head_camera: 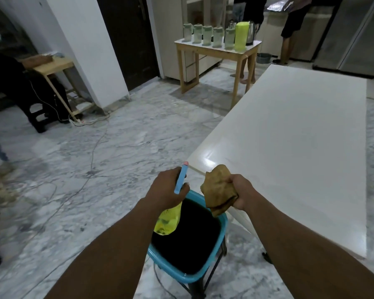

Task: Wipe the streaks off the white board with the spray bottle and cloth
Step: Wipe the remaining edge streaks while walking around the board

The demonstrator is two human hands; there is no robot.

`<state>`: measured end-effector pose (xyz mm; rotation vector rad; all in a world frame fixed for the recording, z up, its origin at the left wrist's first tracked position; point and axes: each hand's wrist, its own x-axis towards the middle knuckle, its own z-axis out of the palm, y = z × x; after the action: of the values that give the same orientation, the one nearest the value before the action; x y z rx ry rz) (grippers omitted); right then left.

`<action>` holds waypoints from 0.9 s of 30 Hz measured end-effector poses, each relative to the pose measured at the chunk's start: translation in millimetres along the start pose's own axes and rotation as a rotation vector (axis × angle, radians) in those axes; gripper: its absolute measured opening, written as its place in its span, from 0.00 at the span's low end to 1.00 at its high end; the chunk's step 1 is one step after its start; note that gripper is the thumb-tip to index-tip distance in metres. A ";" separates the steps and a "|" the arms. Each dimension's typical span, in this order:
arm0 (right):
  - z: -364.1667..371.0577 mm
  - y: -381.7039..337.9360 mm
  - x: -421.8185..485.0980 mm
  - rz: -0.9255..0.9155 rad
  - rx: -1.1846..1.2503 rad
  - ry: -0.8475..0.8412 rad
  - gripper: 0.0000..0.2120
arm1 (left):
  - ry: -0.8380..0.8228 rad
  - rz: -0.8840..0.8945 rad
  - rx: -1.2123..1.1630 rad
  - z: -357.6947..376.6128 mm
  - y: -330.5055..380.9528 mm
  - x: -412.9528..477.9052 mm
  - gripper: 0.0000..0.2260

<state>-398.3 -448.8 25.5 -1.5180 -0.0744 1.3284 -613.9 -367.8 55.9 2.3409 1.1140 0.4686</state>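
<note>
1. The left grip is closed around the neck of the spray bottle, low in the centre of the frame, over the blue-rimmed stool.
2. The bottle's long axis runs nearly straight up the frame, leaning a little to the right. Its blue spray head rises above the knuckles and ends in a pink tip that points to the upper right. The yellow body hangs below the hand.
3. The yellow body carries dark print, too blurred to read.
4. The right grip is closed on the cloth, a crumpled brown wad just right of the bottle and apart from it. The cloth bulges out to the left of the fist and hangs over the stool's right edge.
5. The white board lies flat and fills the right half of the frame. Its long axis runs from the lower right towards the upper centre, and its near corner sits just above the cloth. The surface is glossy near that corner, and no writing shows on it.
6. At the upper centre, a small wooden counter holds a row of pale green jars, a lime-green container and a steel kettle. Any labels there are unreadable.
7. Cables trail across the marble floor on the left.
</note>
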 end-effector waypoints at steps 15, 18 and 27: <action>154.1 18.7 63.9 0.006 0.205 0.301 0.09 | -0.183 0.197 -0.068 -66.4 -153.7 111.2 0.10; 212.1 27.4 81.7 -0.024 0.249 0.350 0.12 | -0.208 0.236 -0.073 -97.9 -199.4 136.4 0.09; 301.8 11.9 92.8 -0.041 0.284 0.447 0.15 | -0.205 0.327 -0.111 -151.5 -261.0 195.4 0.09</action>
<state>-593.9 -201.1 10.9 -1.5213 0.3506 0.8976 -732.8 -28.6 47.6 2.4153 0.5990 0.3825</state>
